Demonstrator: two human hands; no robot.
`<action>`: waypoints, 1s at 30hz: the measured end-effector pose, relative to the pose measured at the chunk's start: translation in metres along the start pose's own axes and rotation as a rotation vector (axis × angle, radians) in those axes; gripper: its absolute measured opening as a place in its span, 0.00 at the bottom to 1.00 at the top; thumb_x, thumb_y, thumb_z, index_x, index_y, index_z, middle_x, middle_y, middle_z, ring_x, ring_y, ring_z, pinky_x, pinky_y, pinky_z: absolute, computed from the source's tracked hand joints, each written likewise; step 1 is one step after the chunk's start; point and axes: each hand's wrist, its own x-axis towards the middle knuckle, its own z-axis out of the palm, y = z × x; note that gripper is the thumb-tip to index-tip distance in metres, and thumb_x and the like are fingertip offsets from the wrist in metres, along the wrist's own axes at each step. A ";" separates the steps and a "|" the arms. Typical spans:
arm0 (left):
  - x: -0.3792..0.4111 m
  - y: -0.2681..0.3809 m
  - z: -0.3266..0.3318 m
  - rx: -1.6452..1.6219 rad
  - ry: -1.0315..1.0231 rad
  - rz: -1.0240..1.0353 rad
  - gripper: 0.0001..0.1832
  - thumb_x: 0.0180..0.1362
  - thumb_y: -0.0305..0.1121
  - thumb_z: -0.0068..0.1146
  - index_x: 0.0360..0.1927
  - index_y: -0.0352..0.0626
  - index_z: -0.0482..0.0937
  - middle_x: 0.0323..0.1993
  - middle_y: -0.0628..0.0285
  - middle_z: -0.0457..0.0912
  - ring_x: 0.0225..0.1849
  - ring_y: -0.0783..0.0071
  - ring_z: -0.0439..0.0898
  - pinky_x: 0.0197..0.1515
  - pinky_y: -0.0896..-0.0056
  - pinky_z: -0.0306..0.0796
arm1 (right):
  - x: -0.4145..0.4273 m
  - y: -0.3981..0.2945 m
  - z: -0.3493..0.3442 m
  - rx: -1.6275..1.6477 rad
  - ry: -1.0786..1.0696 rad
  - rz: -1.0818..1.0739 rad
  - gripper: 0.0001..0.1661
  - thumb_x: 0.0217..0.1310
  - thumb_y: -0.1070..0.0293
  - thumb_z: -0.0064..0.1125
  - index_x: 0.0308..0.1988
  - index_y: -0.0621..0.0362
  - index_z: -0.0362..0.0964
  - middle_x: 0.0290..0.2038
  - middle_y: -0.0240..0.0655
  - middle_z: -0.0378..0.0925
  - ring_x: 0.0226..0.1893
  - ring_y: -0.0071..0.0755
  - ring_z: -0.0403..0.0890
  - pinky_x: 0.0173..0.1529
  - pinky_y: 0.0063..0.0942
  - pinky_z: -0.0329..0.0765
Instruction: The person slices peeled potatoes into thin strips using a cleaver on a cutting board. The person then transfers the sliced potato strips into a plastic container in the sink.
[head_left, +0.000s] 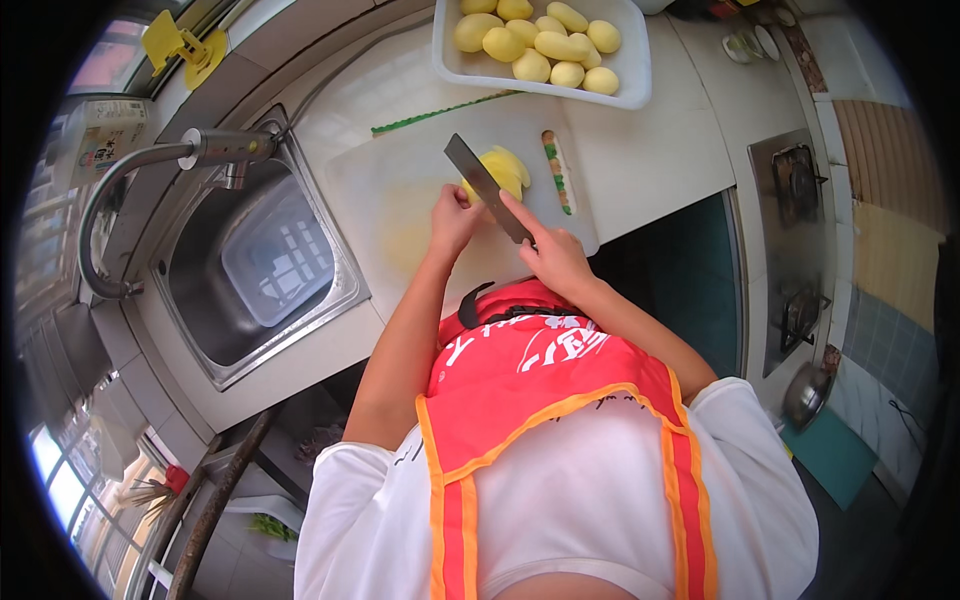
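Observation:
A cleaver with a broad, dark blade lies in the grip of my right hand, its index finger stretched along the blade. The blade slants over a pile of yellow potato slices and hides part of it. Left of the blade, my left hand has its fingers curled together, holding the sliced potato at its near edge. Beneath both hands is a translucent white plastic cutting board, with a wet yellowish patch on its left part.
Several peeled potatoes fill a white plastic tub beyond the board. At left is a steel sink with a clear plastic container inside and a curved faucet. A gas stove stands at right.

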 end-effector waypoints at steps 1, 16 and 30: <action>0.001 -0.001 0.000 0.002 0.009 -0.003 0.16 0.44 0.33 0.61 0.32 0.37 0.67 0.23 0.63 0.73 0.25 0.74 0.73 0.31 0.72 0.70 | -0.006 -0.002 -0.005 0.008 -0.002 0.019 0.47 0.51 0.74 0.49 0.66 0.26 0.45 0.17 0.47 0.70 0.19 0.52 0.74 0.28 0.42 0.72; 0.001 -0.001 0.008 0.081 0.061 0.021 0.14 0.49 0.34 0.60 0.31 0.37 0.68 0.23 0.64 0.73 0.22 0.78 0.74 0.26 0.75 0.70 | 0.023 0.007 0.020 -0.046 -0.036 0.001 0.47 0.49 0.75 0.48 0.67 0.27 0.45 0.16 0.47 0.70 0.18 0.52 0.73 0.28 0.43 0.71; -0.001 -0.010 0.010 0.045 0.085 0.049 0.12 0.49 0.30 0.58 0.32 0.36 0.69 0.23 0.64 0.74 0.22 0.78 0.74 0.27 0.76 0.70 | -0.019 0.004 -0.012 0.008 -0.072 0.038 0.47 0.51 0.75 0.48 0.66 0.26 0.45 0.17 0.47 0.70 0.19 0.52 0.74 0.29 0.43 0.71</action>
